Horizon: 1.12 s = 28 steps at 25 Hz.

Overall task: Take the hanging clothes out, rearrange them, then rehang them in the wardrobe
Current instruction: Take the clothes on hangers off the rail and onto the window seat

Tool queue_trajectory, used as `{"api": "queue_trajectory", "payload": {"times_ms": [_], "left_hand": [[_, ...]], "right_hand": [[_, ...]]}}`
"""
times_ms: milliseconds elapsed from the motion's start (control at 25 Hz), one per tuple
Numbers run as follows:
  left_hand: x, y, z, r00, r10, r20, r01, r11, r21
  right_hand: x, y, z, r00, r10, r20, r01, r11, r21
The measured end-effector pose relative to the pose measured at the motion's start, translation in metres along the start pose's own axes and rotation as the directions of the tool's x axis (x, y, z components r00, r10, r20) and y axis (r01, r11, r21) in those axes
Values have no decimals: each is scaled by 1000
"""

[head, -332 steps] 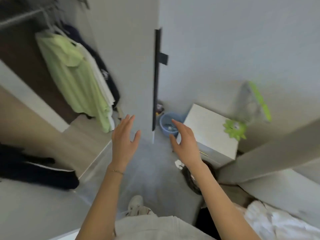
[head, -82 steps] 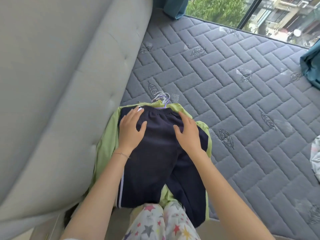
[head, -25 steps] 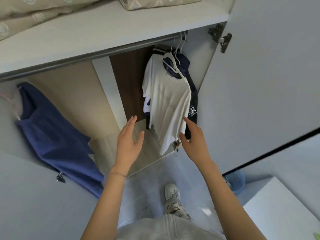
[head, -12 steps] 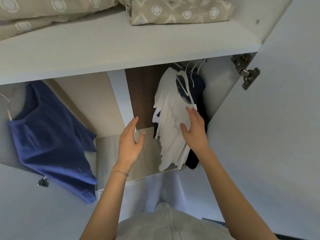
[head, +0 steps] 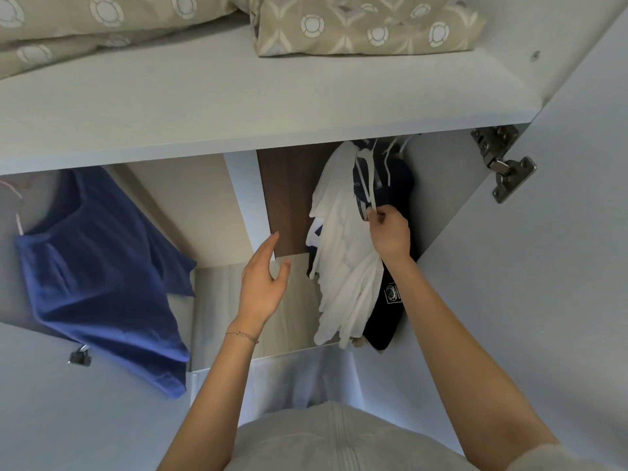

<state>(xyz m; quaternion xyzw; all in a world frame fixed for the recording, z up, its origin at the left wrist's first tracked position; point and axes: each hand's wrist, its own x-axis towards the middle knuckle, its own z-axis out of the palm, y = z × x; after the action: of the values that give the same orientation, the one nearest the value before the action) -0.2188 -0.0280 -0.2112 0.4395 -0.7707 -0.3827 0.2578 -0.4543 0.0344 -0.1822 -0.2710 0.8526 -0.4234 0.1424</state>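
A white T-shirt [head: 343,246] hangs on a white hanger [head: 368,175] at the right end of the wardrobe, under the shelf. A dark navy garment [head: 387,317] with a small white badge hangs right behind it. My right hand [head: 389,232] pinches the lower end of the white hanger at the shirt's shoulder. My left hand [head: 263,283] floats with relaxed, straight fingers left of the shirt, touching nothing. A blue top [head: 98,266] hangs at the far left on a pale hanger. The rail is hidden behind the shelf edge.
The white shelf [head: 238,107] spans the view above the clothes and carries folded beige patterned bedding [head: 367,25]. The open right door [head: 550,266] with a metal hinge [head: 503,164] stands close to my right arm. A white divider [head: 248,202] splits the wardrobe.
My right hand has risen from the front of the white shirt to the hanger and closed on it. The left hand has barely moved. The view has tilted slightly upward.
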Motion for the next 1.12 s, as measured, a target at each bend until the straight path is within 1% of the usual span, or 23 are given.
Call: {"api": "queue_trajectory", "payload": {"times_ms": [120,200,280,360,440,560,680,760,840,960,1040,1120], "left_hand": [[3,0,3,999,-12,40,13,1000,-2],[4,2,4,998,-20,59,21,1000,-15],[6,5,3,997,-17,72,19,999,-31],[10,7,2,997,2,72,1,999,-46],[14,12,2,997,7,72,-3,998,-67],[22,27,2,995,24,99,-11,991,-130],[34,39,3,989,35,141,0,971,-239],[40,45,6,986,17,163,38,944,-328],[47,53,9,984,-30,173,95,919,-383],[59,52,14,964,-152,219,230,889,-395],[65,43,17,936,-242,255,333,841,-426],[63,39,18,921,-257,294,363,839,-405]], "right_hand": [[3,-2,8,1000,-6,-15,6,1000,-13],[0,-3,11,997,-17,-71,17,1000,-6],[-6,-4,10,992,-49,-112,48,999,-12],[-18,-6,10,987,-101,-125,96,994,-44],[-24,-6,11,982,-127,-138,124,992,-37],[-27,-13,12,968,-185,-168,185,983,-17],[-39,-14,14,946,-273,-172,272,962,-33],[-57,-13,21,937,-322,-134,316,947,-59],[-72,-12,33,929,-362,-84,353,930,-100],[-85,-6,50,928,-373,-2,369,919,-141],[-90,2,54,929,-371,8,367,916,-163],[-94,9,56,929,-370,17,366,911,-189]]}}
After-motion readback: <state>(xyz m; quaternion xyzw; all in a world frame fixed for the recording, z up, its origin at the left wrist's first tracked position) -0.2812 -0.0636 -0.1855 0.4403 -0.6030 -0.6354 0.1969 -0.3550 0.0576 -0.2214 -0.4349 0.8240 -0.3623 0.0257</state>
